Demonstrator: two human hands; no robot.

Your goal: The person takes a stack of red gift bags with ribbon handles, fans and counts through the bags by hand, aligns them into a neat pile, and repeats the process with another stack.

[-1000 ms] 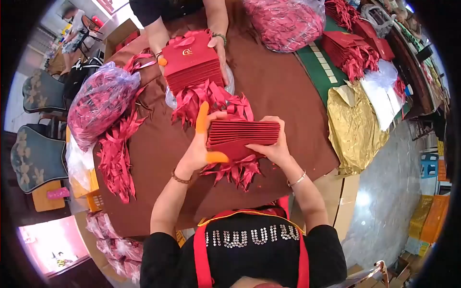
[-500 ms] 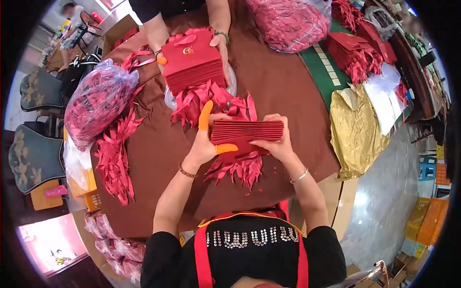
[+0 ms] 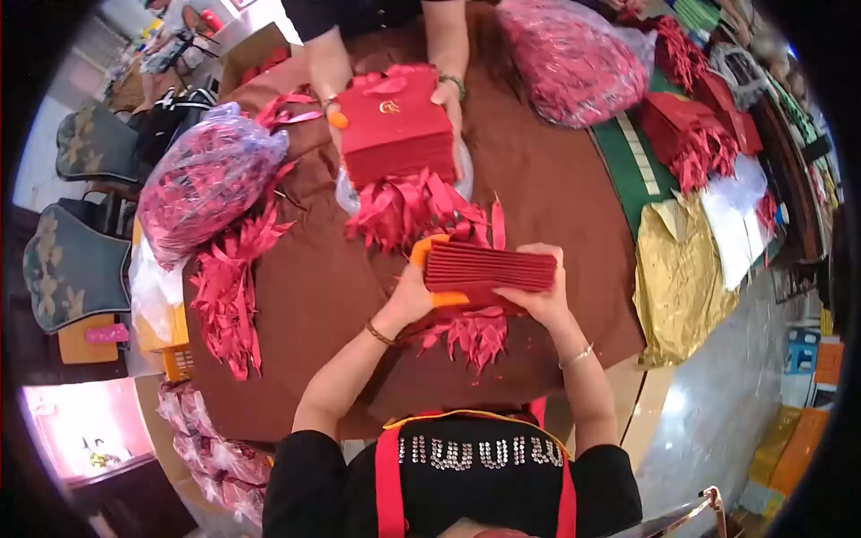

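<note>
Between my two hands I hold a stack of red paper gift bags [image 3: 491, 267], their folded edges facing up and red ribbons [image 3: 473, 337] hanging toward me. My left hand [image 3: 418, 289], with orange covers on thumb and a finger, grips the stack's left end. Around the right end my right hand [image 3: 545, 285] is closed, thumb across the near face. Just beyond, a co-worker's hands hold a thicker stack of red gift bags [image 3: 395, 125] with a gold emblem on top. Its ribbons [image 3: 421, 208] spill toward my stack.
A plastic bag of red ribbons [image 3: 213, 184] lies at the left, beside loose ribbons [image 3: 226, 305]. Another stuffed plastic bag [image 3: 578, 63] sits at the far right. More red gift bags [image 3: 686, 130] and a gold wrapper [image 3: 680, 278] are on the right. Brown cloth [image 3: 305, 296] covers the table.
My left finger, raised before, now wraps the far side of the stack. In view, the stack and table have shifted slightly right and down. The co-worker still holds the other stack.
</note>
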